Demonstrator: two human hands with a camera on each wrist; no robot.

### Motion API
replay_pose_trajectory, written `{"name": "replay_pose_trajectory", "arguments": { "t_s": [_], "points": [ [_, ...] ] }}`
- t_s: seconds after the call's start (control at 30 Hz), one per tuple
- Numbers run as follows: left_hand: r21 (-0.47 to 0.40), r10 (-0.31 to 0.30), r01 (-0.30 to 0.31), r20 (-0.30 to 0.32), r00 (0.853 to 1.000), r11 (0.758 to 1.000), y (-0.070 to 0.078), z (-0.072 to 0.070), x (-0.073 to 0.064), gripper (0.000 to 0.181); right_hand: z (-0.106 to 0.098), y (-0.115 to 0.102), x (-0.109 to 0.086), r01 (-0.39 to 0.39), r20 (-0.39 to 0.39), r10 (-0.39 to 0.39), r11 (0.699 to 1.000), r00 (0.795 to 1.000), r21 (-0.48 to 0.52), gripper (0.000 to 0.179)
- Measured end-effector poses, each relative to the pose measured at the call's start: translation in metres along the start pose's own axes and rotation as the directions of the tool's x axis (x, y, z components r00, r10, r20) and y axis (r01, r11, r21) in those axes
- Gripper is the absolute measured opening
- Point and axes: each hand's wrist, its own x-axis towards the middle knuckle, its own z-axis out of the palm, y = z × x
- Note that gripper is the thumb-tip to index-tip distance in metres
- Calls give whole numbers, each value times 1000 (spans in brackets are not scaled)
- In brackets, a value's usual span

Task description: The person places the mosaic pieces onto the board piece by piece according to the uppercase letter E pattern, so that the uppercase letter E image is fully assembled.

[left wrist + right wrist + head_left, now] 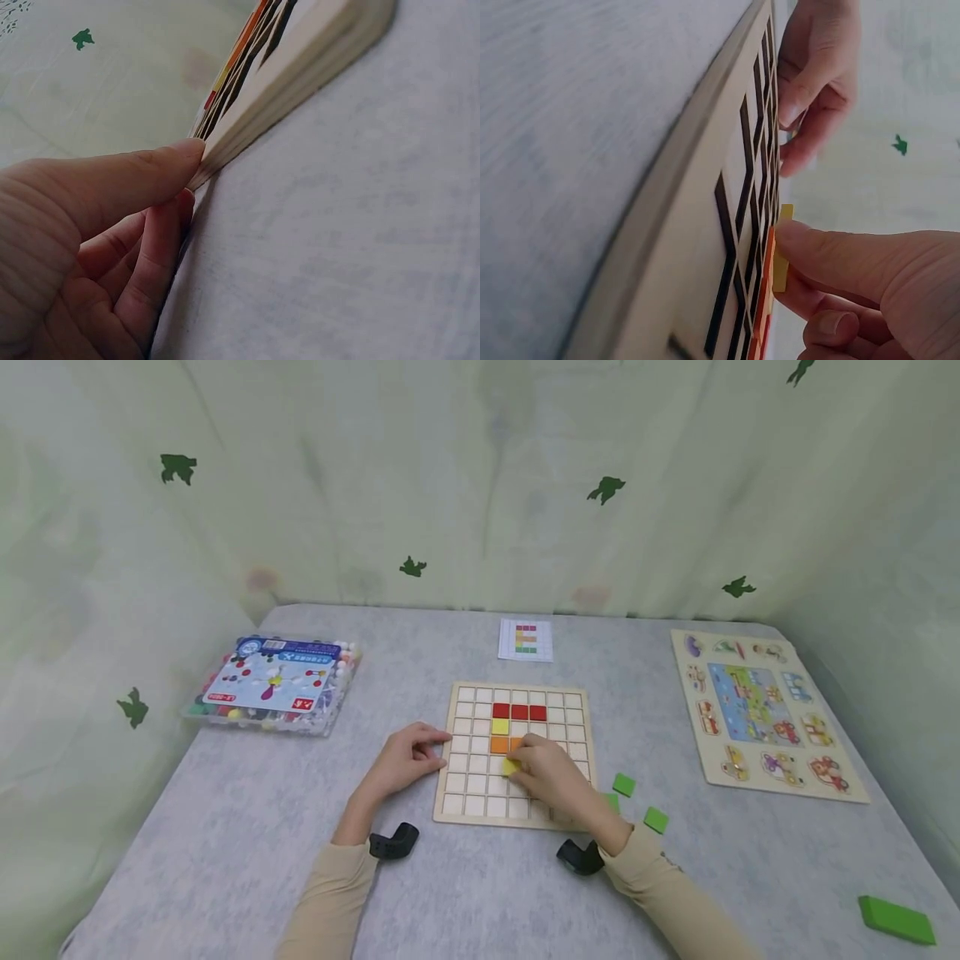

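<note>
A wooden grid board (476, 784) lies flat in front of me, its square cells bordered by thin strips. My left hand (401, 760) holds its left edge, thumb (176, 161) at the upper rim and fingers at the side. Between thumb and forefinger, my right hand (553, 777) pinches a yellow square tile (781, 271), tilted on edge over the cells just below the orange ones. Three red tiles (519, 712) fill part of an upper row. Beneath the leftmost sit a yellow tile (500, 726) and an orange tile (498, 745); another orange tile is partly hidden by my fingers.
Loose green tiles (656, 820) lie right of the board, one partly behind my right wrist. A pattern card (545, 647) is beyond the board. At left is a clear box of colourful pieces (273, 681); at right, a picture puzzle board (701, 747) and a green block (896, 920).
</note>
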Motion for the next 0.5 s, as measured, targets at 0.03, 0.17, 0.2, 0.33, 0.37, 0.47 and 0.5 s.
{"name": "replay_pose_trajectory", "arguments": {
  "t_s": [0.03, 0.17, 0.2, 0.33, 0.37, 0.47, 0.5],
  "points": [
    [0, 1, -1, 2, 1000, 1000, 0, 0, 0, 36, 1, -1, 2, 2, -1, -2, 1000, 1000, -2, 22],
    [7, 6, -6, 8, 1000, 1000, 0, -1, 0, 36, 3, -3, 5, 7, -11, -7, 1000, 1000, -4, 23],
    [7, 6, -6, 6, 1000, 1000, 0, -1, 0, 36, 4, -3, 6, 8, -11, -8, 1000, 1000, -4, 24],
    [6, 8, -8, 1, 1000, 1000, 0, -1, 0, 35, 7, -3, 7, 4, -7, -4, 1000, 1000, -1, 24],
    [6, 8, -8, 0, 1000, 1000, 0, -1, 0, 35, 8, -3, 7, 3, -7, -3, 1000, 1000, -2, 24],
    [8, 4, -4, 1, 1000, 1000, 0, -1, 0, 35, 11, -2, 8, 10, -13, -10, 1000, 1000, -10, 23],
    [8, 3, -3, 2, 1000, 1000, 1, -1, 0, 35, 12, -2, 8, 12, -17, -12, 1000, 1000, -11, 23]
  ]
}}
